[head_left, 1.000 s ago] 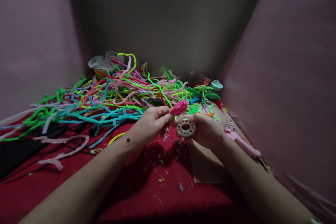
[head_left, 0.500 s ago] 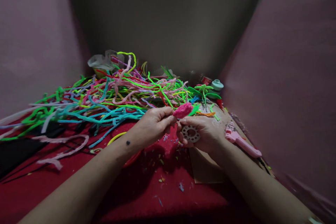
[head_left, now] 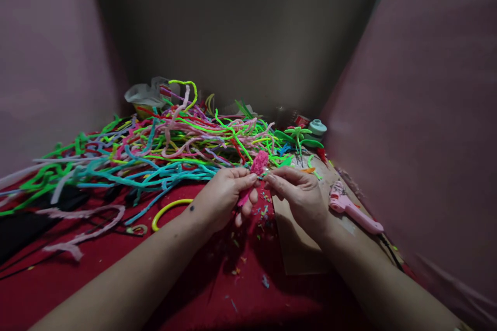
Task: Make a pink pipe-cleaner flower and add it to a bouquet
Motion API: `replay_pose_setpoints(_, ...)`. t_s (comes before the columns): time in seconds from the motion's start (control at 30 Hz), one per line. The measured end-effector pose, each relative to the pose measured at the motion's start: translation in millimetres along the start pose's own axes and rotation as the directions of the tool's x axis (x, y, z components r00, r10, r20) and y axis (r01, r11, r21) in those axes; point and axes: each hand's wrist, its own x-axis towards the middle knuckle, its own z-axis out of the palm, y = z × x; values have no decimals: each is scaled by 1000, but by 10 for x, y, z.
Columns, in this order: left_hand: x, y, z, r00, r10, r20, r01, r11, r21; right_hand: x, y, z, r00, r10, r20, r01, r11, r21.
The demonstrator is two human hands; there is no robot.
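My left hand [head_left: 227,194] is closed around a bright pink fuzzy chenille piece [head_left: 259,163], its rounded top standing up above the thumb. A pink tail of it shows lower down, between thumb and curled fingers. Just to the right, my right hand [head_left: 297,194] has thumb and forefinger pinched together close to the pink piece. Something small and pale is at those fingertips, too small to name. The disc with holes seen earlier in that hand is hidden now.
Beyond my hands lies a heap of coloured chenille stems [head_left: 209,139]. A pink glue gun [head_left: 355,209] rests at right, near a green chenille flower [head_left: 298,134]. Cardboard [head_left: 297,253], a yellow loop [head_left: 163,212] and scraps [head_left: 265,281] lie on the red cloth [head_left: 217,289].
The pink piece has tipped more upright and shifted slightly left in my left hand. My right hand has turned over into a pinch, and the disc has gone out of sight.
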Motion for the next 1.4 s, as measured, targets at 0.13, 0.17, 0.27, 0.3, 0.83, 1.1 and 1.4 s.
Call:
replay_pose_setpoints(0.13,-34,-22,48,999,-30,-21,31,998,60,-18,-12,35,999,-41,0,41,994,-105)
replay_pose_setpoints(0.17,-39,-21,50,999,-37,-28,39,996,75,-22,-18,36,999,-40,23,42,994,-98)
replay_pose_setpoints(0.27,-40,-14,47,998,-54,-37,57,995,83,-43,-50,36,991,-85,99,93,993,-75)
replay_pose_setpoints(0.3,-39,-11,46,998,-57,-34,59,995,76,-48,-61,37,988,-100,117,110,991,-78)
replay_pose_setpoints(0.83,-55,22,26,995,-69,77,63,994,85,-25,80,81,948,282,150,-313,916,252)
replay_pose_setpoints(1.1,-68,4,107,998,-4,67,-2,996,91,-34,112,113,962,254,103,-273,910,313)
replay_pose_setpoints(1.4,-97,-2,193,996,91,15,-92,991,96,-32,183,137,993,104,-54,-96,986,135)
